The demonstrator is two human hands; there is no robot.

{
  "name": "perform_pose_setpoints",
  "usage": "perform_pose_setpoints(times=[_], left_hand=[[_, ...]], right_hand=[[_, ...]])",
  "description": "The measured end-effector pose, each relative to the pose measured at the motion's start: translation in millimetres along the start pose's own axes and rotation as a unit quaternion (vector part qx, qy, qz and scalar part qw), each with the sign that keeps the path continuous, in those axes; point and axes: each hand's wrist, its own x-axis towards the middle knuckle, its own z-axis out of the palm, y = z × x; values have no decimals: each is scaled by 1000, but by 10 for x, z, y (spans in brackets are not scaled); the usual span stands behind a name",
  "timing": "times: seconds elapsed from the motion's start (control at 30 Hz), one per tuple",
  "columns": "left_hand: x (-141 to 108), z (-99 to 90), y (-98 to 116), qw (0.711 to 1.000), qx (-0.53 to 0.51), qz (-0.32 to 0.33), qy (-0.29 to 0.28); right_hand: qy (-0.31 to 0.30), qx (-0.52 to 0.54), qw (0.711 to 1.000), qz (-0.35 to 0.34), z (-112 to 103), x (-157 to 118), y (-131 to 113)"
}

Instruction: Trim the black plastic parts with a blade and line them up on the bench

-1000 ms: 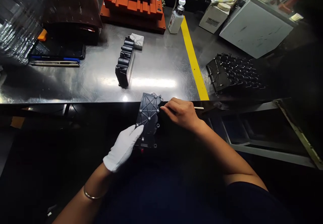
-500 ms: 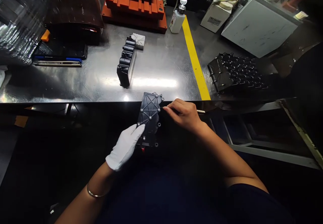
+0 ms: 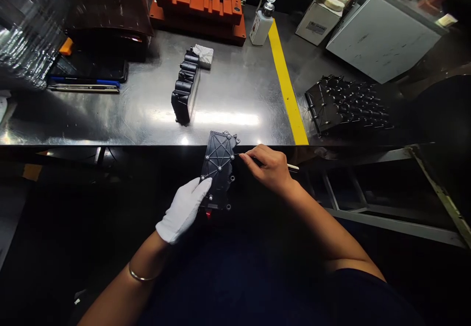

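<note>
In a white glove, my left hand (image 3: 184,209) grips the lower left part of a black plastic housing (image 3: 221,187), thumb on its face. The housing has raised crossing ribs, metal-coloured round points and ring lugs along its right edge. It is held tilted at the bench's front edge, and something small and red shows beneath it. My bare right hand (image 3: 269,165) is closed in a pinch around a slim tool (image 3: 293,168). Its pale rear end sticks out behind the hand, and a thin dark tip points at the housing's right edge. Whether the tip touches is unclear.
On the metal bench (image 3: 235,88) stands another black housing (image 3: 187,88) by a white folded pad (image 3: 203,56). Behind are an orange fixture (image 3: 198,10) and a dispenser bottle (image 3: 261,26). Right of the yellow tape (image 3: 285,78) lie several black housings (image 3: 346,101) and a grey box (image 3: 382,34).
The view has shifted slightly. My left hand still grips the housing and my right hand keeps its pinch on the slim tool beside the same edge.
</note>
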Motion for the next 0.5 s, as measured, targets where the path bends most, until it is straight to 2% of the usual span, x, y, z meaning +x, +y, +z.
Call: perform_pose_setpoints(times=[0.33, 0.5], left_hand=[[8, 31, -23, 1000, 0, 3, 5], [7, 40, -26, 1000, 1, 8, 2]], right_hand=[[-3, 62, 998, 21, -6, -57, -32], [40, 73, 996, 25, 27, -92, -46]])
